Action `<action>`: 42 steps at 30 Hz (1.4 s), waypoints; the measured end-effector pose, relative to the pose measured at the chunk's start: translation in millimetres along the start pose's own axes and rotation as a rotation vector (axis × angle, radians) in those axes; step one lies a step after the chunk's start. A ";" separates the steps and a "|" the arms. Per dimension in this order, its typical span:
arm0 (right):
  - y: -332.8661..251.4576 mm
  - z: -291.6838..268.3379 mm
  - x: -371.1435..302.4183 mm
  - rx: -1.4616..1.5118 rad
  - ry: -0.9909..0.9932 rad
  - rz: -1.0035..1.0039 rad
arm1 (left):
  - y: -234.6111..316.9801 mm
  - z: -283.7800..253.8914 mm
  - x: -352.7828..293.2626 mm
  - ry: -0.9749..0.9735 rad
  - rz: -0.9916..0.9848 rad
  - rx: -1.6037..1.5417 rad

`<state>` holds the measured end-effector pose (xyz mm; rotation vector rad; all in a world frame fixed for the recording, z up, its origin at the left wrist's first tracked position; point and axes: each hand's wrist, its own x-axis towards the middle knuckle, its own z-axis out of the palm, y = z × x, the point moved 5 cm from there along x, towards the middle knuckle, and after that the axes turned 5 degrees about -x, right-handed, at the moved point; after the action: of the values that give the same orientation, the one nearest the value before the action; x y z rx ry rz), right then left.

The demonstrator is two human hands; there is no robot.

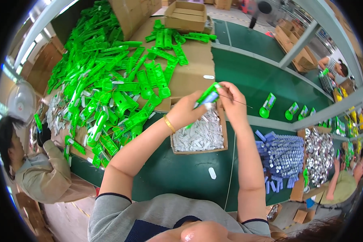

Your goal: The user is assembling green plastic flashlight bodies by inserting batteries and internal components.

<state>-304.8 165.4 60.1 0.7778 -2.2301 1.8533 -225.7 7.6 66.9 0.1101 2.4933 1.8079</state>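
Observation:
Over a cardboard box (225, 133) of small white strips (203, 135), I hold a long green plastic casing (215, 87) tilted, with a light blue part (210, 98) set in it. My left hand (185, 109) is closed round its lower side, a gold-coloured band on that wrist. At the upper end, the bent fingers of my right hand (232, 101) close on the casing. A thin dark wire-like piece (243, 103) crosses that hand and sticks out to the right; the palm hides what lies inside it.
A heap of green casings (97, 68) covers cardboard at left. On the green belt (250, 76) stand finished-looking green pieces (267, 105). Blue parts (284, 155) and a box of shiny silver parts (318, 149) lie at right. Co-workers sit at left (44, 169) and right (343, 181).

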 end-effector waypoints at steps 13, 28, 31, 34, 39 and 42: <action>91.9 -61.7 67.0 0.024 -0.112 0.491 | -41.2 -86.3 49.1 0.025 -0.012 0.312; 259.3 -212.1 71.9 -0.650 0.120 0.644 | -93.0 -257.0 -36.8 0.156 -0.278 1.471; 190.2 -192.1 79.3 -1.193 0.330 0.137 | -43.5 -241.2 -44.4 0.365 -0.243 1.184; 74.7 -92.9 83.1 -0.716 0.198 -0.052 | -1.1 -217.4 -69.8 0.460 -0.056 0.850; -40.1 70.5 3.4 -0.051 -0.484 -0.022 | 38.2 -124.4 -65.2 0.161 0.108 -0.319; -61.5 129.5 -61.8 0.297 -0.785 0.320 | 40.1 -95.6 -81.3 0.006 0.156 -0.891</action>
<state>-195.2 54.3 57.9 1.4908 -2.6596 2.3649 -152.5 -78.0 135.3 0.2478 1.4881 2.7650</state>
